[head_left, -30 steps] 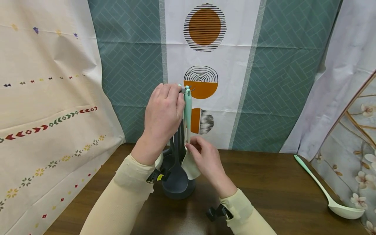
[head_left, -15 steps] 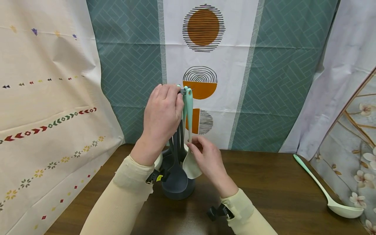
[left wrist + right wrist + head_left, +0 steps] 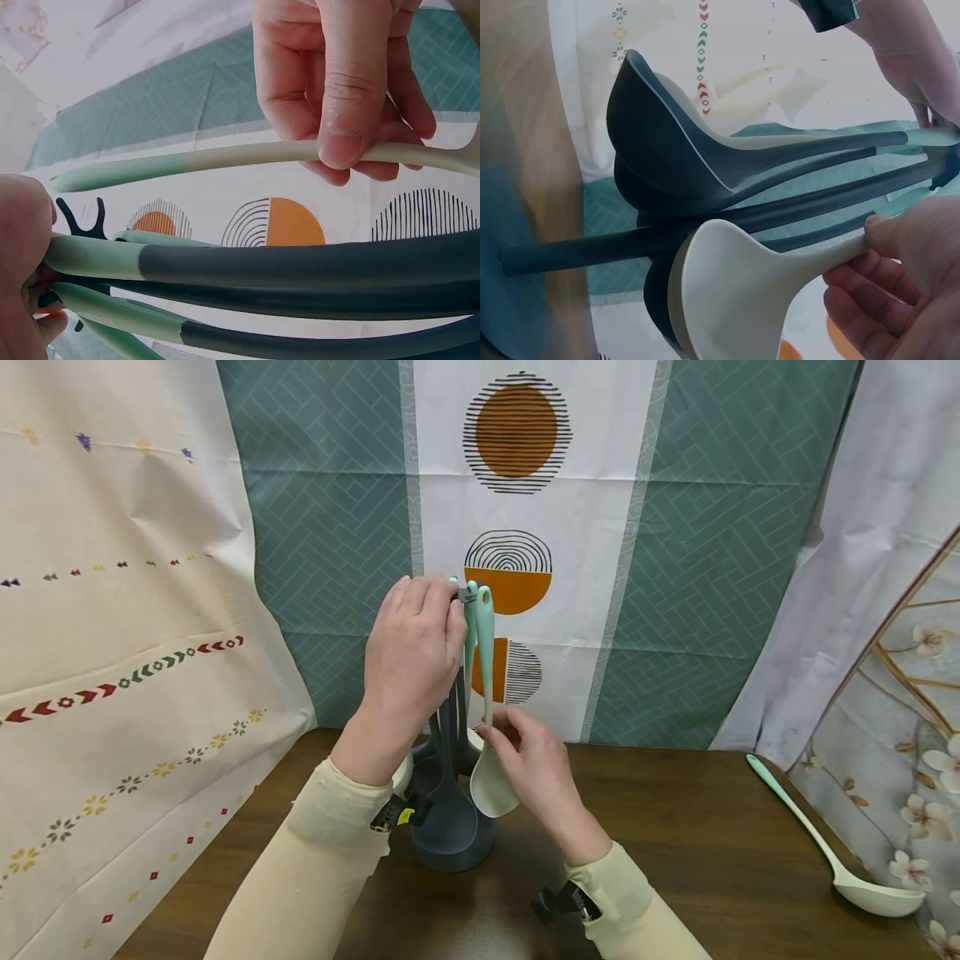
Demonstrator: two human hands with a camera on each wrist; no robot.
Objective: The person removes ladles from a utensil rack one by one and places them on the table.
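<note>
My left hand (image 3: pixel 412 647) grips the top of a dark utensil stand (image 3: pixel 456 860), around its hooks and some mint handle ends. My right hand (image 3: pixel 534 760) pinches a cream spoon (image 3: pixel 491 787) with a mint handle, low on its neck between thumb and fingers. In the left wrist view, that spoon's mint end (image 3: pixel 120 172) lies apart from a bare forked hook (image 3: pixel 82 217). Dark utensils with mint ends hang from the stand, among them a dark ladle (image 3: pixel 660 135). Behind the dark ladle, a cream utensil is partly hidden. The left fingertips' exact hold is mostly hidden.
A second cream ladle (image 3: pixel 870 893) with a mint handle lies at the right edge of the brown wooden table (image 3: pixel 660 827). Patterned cloths hang at the left, the back (image 3: pixel 337 527) and the right.
The spoon in my right hand has shifted slightly right, and its handle end has come away from the stand's top. My left hand stays at the top of the stand.
</note>
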